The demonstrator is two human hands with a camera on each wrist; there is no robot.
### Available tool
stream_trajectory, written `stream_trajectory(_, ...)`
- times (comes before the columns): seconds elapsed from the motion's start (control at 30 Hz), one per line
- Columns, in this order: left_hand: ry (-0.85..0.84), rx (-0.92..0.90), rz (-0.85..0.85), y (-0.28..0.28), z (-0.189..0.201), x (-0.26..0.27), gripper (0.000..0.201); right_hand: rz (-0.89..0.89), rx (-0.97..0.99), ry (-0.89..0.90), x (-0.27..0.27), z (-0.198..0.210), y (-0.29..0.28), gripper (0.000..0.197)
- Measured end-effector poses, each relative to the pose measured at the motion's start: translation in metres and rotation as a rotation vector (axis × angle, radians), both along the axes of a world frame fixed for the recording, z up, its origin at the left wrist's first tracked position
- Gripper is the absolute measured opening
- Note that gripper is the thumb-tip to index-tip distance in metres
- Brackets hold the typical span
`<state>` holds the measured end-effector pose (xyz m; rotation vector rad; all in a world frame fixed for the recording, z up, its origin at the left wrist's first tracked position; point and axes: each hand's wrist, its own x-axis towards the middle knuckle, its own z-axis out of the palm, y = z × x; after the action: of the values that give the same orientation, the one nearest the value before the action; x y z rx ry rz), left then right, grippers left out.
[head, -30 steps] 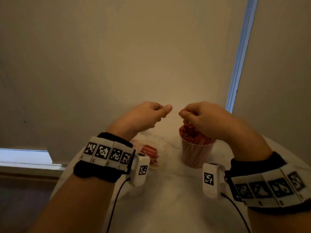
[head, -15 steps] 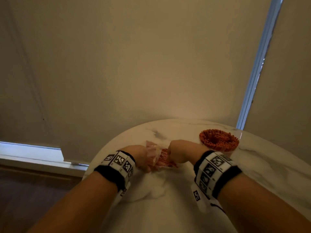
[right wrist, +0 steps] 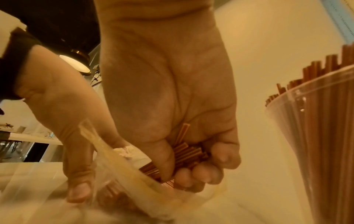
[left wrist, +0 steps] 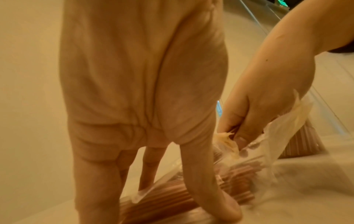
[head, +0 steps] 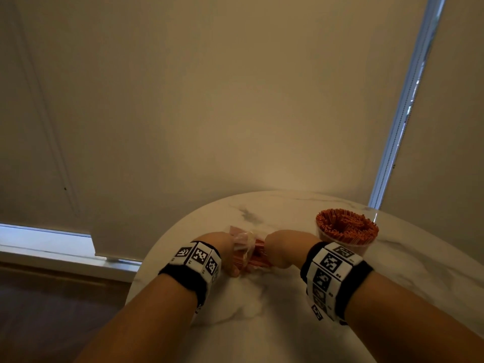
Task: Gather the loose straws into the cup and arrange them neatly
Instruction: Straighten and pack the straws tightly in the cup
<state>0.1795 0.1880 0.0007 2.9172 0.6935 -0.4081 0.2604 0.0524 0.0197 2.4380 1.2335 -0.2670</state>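
A clear plastic cup packed with upright orange-red straws stands on the marble table at the right. Left of it lies a clear plastic bag with more straws inside. My left hand holds the bag down, thumb across its top and fingers behind it. At the bag's mouth my right hand has its fingers curled round a small bunch of straws. The cup is close on that hand's right.
The round table's edge curves away just left of my left wrist. Closed blinds hang behind the table, with a bright strip of window at the right. A low sill runs along the left.
Both hands came down from above the cup to the bag at the left. Since half a second ago they have stayed at the bag.
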Motion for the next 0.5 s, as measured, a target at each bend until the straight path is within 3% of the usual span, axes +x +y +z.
stream_trajectory(0.13,0.012,0.018,0.022,0.001,-0.001,0.001,0.062,-0.024,-0.026,0.029,-0.009,0.005,-0.011,0.025)
stream_trajectory(0.23,0.010,0.023,0.041,0.000,0.000,0.000,0.064,-0.058,-0.013,0.056,-0.012,0.011,-0.027,0.013)
stream_trajectory(0.5,-0.015,-0.028,0.073,-0.003,0.000,-0.012,0.057,-0.199,0.111,0.226,-0.012,0.027,-0.083,0.027)
